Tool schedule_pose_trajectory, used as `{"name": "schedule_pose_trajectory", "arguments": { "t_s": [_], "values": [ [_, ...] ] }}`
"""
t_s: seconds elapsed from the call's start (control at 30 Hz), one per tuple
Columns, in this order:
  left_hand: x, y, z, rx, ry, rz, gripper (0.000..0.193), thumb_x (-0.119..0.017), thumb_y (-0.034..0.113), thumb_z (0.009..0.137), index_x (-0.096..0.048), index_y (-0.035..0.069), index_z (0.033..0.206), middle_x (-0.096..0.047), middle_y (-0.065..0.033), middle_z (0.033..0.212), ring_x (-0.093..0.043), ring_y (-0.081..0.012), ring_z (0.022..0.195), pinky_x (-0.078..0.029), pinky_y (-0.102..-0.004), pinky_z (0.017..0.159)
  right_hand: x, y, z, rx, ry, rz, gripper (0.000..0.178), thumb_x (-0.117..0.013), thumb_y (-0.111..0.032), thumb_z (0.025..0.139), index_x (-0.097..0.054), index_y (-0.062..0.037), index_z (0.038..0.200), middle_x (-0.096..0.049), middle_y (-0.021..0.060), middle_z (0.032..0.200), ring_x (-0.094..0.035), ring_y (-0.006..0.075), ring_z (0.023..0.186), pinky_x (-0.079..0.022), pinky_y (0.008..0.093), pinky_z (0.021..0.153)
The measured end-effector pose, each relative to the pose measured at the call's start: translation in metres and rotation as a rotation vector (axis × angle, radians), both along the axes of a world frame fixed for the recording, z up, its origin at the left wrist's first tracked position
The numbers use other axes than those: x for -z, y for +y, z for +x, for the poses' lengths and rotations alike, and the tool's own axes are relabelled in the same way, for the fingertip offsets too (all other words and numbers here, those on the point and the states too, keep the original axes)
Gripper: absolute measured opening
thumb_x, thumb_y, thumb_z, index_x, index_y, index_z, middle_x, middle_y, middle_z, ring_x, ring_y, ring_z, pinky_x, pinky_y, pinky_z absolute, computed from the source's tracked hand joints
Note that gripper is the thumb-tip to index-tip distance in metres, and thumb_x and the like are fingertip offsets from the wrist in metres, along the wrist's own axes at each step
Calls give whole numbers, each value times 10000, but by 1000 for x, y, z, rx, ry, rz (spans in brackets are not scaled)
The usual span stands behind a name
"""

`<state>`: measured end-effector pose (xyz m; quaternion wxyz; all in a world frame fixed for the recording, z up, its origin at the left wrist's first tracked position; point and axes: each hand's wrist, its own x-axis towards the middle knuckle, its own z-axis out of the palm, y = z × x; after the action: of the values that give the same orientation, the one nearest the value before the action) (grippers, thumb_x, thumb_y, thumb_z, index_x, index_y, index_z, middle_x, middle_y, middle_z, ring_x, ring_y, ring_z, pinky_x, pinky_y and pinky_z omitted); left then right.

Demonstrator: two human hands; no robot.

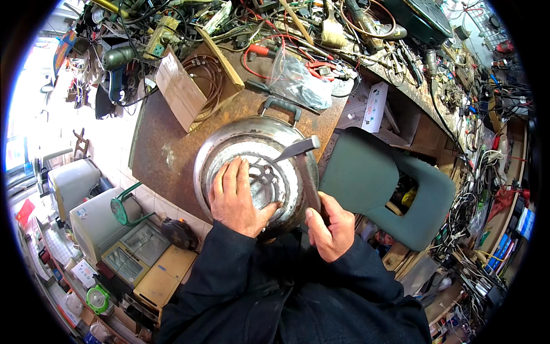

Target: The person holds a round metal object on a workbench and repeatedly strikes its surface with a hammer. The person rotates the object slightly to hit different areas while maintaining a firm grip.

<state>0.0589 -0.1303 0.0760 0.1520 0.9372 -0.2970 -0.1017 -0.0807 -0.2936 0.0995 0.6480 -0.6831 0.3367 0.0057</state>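
Note:
A round silver metal pot lies on the brown worktable, its worn, ringed underside facing up. A dark loop handle sticks out from its far edge. My left hand rests on the ringed base with its fingers stretched out, the thumb toward the middle. Beside the pot's right edge my right hand is closed around the dark handle of a hammer. The hammer's narrow, tapering head is above the pot's right side, its tip pointing left over the rings; whether it touches the metal cannot be told.
A green-grey chair stands right of the table. Beyond the pot are a wooden box holding coiled tubing, a clear plastic bag and a long dark tool. Tangled cables, a brush and tools crowd the far bench.

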Motion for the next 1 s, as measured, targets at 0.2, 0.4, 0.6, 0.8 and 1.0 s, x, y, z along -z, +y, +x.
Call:
{"name": "schedule_pose_trajectory", "arguments": {
  "t_s": [0.2, 0.4, 0.6, 0.8, 1.0],
  "values": [
    [0, 0, 0, 3, -24, 29, 1081, -1004, 381, 592, -541, 15, 1498, -524, -132, 1562, -456, -353, 1454, -392, -503, 1195, 19, -6, -15, -164, -176, -339, 384, -720, -46, 974, -627, 54, 1333, -739, 188, 946, -755, 288, 791, -580, 348, 734],
    [1, 0, -1, 18, -25, 14, 1093, -1000, 401, 601, -532, 13, 1510, -516, -136, 1570, -451, -357, 1458, -386, -506, 1201, 18, -4, -18, -183, -165, -286, 384, -710, -49, 980, -621, 57, 1339, -734, 183, 941, -750, 292, 783, -573, 352, 715],
    [1, -1, 0, 15, -7, 43, 1099, -993, 435, 625, -525, 10, 1525, -505, -138, 1579, -439, -364, 1465, -379, -511, 1206, 12, 2, -26, -4, -23, 92, 378, -702, -67, 1004, -612, 76, 1343, -709, 139, 799, -714, 221, 672, -556, 341, 653],
    [3, 0, -1, 33, -30, 16, 1117, -1009, 376, 589, -519, -37, 1503, -519, -194, 1553, -467, -411, 1422, -392, -510, 1207, 6, 6, -25, 103, -8, 256, 364, -639, -68, 1062, -589, 88, 1387, -674, 40, 774, -619, 95, 584, -484, 268, 528],
    [2, 1, -2, 36, -33, 24, 1112, -1000, 395, 606, -515, -43, 1506, -518, -197, 1554, -467, -411, 1421, -393, -510, 1203, 8, -2, -31, 152, 15, 561, 359, -610, -88, 1084, -581, 76, 1402, -655, 59, 854, -581, 97, 564, -465, 260, 510]
  ]
}}
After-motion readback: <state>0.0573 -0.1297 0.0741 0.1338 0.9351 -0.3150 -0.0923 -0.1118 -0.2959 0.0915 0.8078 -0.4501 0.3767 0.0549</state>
